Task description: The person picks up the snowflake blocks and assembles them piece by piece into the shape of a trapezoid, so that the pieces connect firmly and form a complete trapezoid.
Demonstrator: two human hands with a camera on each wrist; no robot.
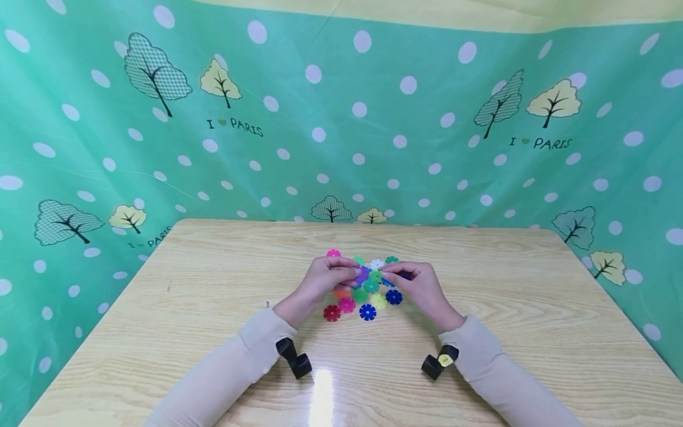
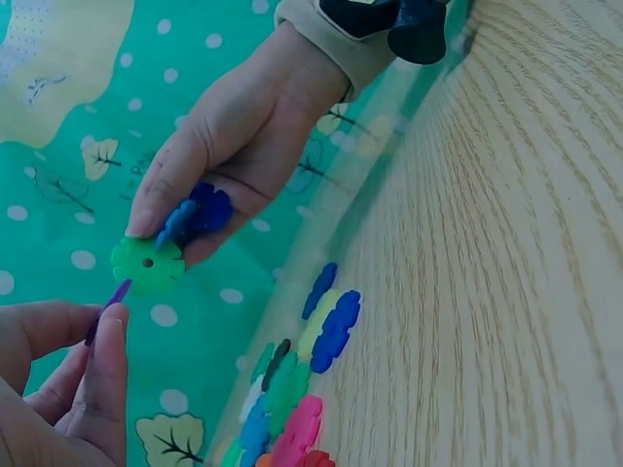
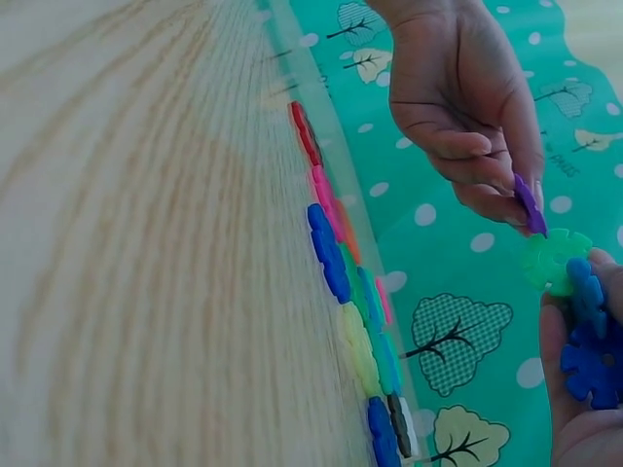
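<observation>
From where I stand, the nearest things over the wooden table (image 1: 507, 379) are the two pale sleeves (image 1: 224, 367), each with a small black wrist camera (image 1: 301, 366) on its cuff.

Beyond them the hands meet about midway between the table's left and right edges. The left hand (image 1: 322, 280) has thumb and forefinger closed in a pinch on a purple flower-shaped plastic disc (image 3: 529, 204). The right hand (image 1: 420, 283) has its thumb and fingers closed on a light green notched plastic disc (image 2: 146, 268), with a mid-blue notched disc (image 2: 175, 228) and a dark blue notched disc (image 2: 211, 208) beside it, against the fingers. The purple one meets the green one's rim, or nearly; I can't tell whether their slots have engaged.

Under and around the hands, nearer the table's far edge, lie the loose discs: red (image 1: 332, 313) and dark blue (image 1: 367, 312) closest, then pink (image 1: 347, 305) and pale yellow (image 1: 379, 301), with white (image 1: 377, 264) and bright pink (image 1: 333, 253) farthest.

The joining looks only begun to me: the green and blue pieces seem linked, the purple is being fitted, and a dozen or so lie unused.

Behind the far edge hangs a green dotted cloth (image 1: 341, 142).
</observation>
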